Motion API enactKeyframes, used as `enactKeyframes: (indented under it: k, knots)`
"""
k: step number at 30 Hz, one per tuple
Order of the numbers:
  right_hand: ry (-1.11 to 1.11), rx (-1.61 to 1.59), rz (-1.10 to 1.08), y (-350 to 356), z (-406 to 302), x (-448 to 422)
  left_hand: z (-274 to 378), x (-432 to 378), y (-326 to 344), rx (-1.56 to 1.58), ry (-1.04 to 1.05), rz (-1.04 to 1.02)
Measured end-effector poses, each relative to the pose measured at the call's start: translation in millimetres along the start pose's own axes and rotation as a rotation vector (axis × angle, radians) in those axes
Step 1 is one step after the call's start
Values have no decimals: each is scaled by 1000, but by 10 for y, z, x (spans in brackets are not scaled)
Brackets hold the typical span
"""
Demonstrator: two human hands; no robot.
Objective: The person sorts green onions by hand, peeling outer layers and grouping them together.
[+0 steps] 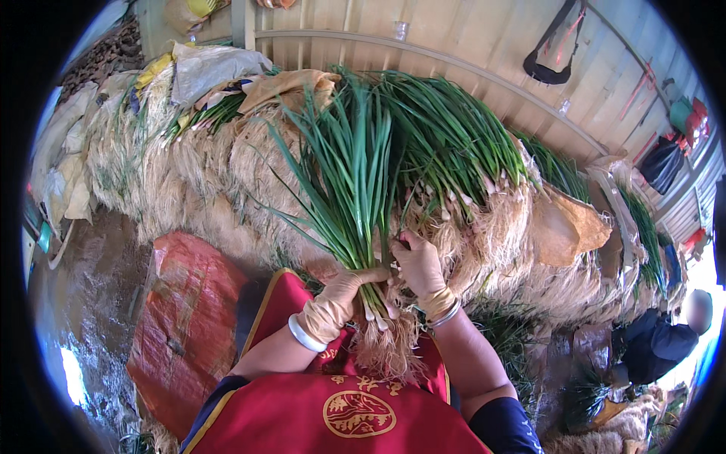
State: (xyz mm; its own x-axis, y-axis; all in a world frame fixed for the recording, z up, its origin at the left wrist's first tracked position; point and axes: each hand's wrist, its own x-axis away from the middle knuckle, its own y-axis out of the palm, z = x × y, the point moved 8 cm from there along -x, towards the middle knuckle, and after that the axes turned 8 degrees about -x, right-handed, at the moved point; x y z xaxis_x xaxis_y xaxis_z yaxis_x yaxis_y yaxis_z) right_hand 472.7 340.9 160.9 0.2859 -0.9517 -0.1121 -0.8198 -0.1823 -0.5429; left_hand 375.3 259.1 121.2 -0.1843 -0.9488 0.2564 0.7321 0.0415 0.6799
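A bunch of green-leaved allium plants with white bulbs [363, 244] stands upright before my chest, its pale stringy roots hanging over my red apron [363, 408]. My left hand [340, 295], in a thin pale glove, is closed around the stems just above the bulbs. My right hand [418, 267], gloved too, is at the right side of the bunch, its thumb and fingers pinched near a stem or leaf; what exactly lies between them is hard to tell. Just behind it, a large pile of the same plants [454, 142] lies with roots hanging towards me.
A long heap of rooted plants [193, 181] runs along the corrugated wall [454, 40], partly covered by sacks [215, 68]. A red woven sheet [184, 323] lies at my left on wet ground. A person in dark clothes [658, 346] is at the far right, near more plants.
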Motion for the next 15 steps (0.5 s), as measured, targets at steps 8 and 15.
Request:
enactKeyframes:
  k: [8, 15]
  knots:
    - [-52, 148, -32, -131, 282, 224, -42, 38, -123, 55, -20, -119]
    - [453, -603, -436, 198, 268, 84, -114, 60, -144, 14, -50, -74]
